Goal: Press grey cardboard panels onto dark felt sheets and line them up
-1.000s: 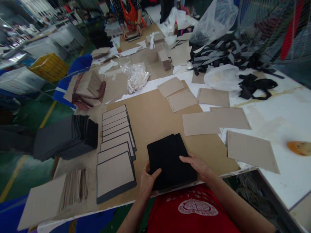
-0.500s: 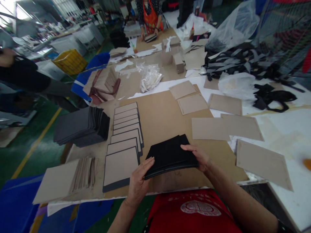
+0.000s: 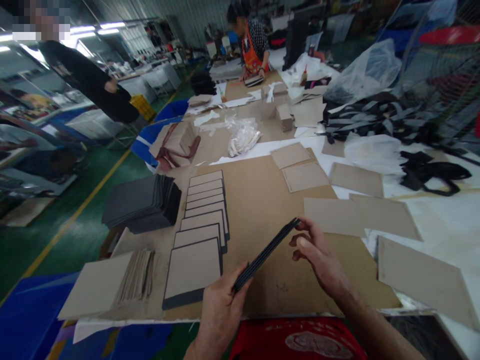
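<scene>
A few thin black panels (image 3: pixel 268 254) are held together, tipped up so that mostly their edges show. My left hand (image 3: pixel 224 302) grips their lower left end between thumb and fingers. At the upper right end, my right hand (image 3: pixel 318 252) has its fingers apart, with a fingertip at or against the corner; whether it presses there I cannot tell. Left of the panels, an overlapping row of beige boards with dark grey borders (image 3: pixel 195 265) runs away from me along the brown work board (image 3: pixel 258 200).
Beyond the row's left side stand a dark grey stack (image 3: pixel 131 202) and beige boards (image 3: pixel 95 285). Loose beige boards (image 3: pixel 333 215) lie at right. Black strips (image 3: pixel 390 117) and a plastic bag (image 3: pixel 242 137) are farther back. A co-worker in an orange apron (image 3: pixel 253 55) works at the far end.
The black panels have turned from nearly flat to on edge. My right hand has loosened from their right side and its fingers have spread. The view has tilted up.
</scene>
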### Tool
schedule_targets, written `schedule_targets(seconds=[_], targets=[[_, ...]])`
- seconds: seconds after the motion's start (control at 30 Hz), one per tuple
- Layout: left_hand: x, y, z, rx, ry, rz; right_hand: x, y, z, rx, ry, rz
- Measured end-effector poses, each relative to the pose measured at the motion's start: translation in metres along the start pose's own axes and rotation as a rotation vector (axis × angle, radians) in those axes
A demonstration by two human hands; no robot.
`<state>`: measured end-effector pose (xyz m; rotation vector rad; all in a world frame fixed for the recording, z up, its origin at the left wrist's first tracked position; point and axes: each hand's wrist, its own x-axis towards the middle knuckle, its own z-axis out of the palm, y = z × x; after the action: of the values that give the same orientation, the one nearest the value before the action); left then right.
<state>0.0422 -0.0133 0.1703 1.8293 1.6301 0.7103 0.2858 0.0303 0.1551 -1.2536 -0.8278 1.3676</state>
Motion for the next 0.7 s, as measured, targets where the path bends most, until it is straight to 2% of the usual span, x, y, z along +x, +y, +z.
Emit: schedule_targets(seconds=[0.13,0.3,0.47,0.7], targets=[[-0.005,-0.007,0.014,0.004,-0.061,-0.051,0.000,0.014,0.012,-0.168,0.174,0.055],[-0.010,-0.006,0.016,-0.012,-0.097,-0.061,0.006,0.042,0.014,-0.163,0.304,0.088],[-0.013,-0.006,0.016,-0.043,-0.149,-0.090,0.006,0.048,0.014,-0.101,0.302,0.131],[-0.009,-0.016,0.011,-0.123,-0.207,-0.306,0.004,0.042,0.021,0.020,0.229,0.236]])
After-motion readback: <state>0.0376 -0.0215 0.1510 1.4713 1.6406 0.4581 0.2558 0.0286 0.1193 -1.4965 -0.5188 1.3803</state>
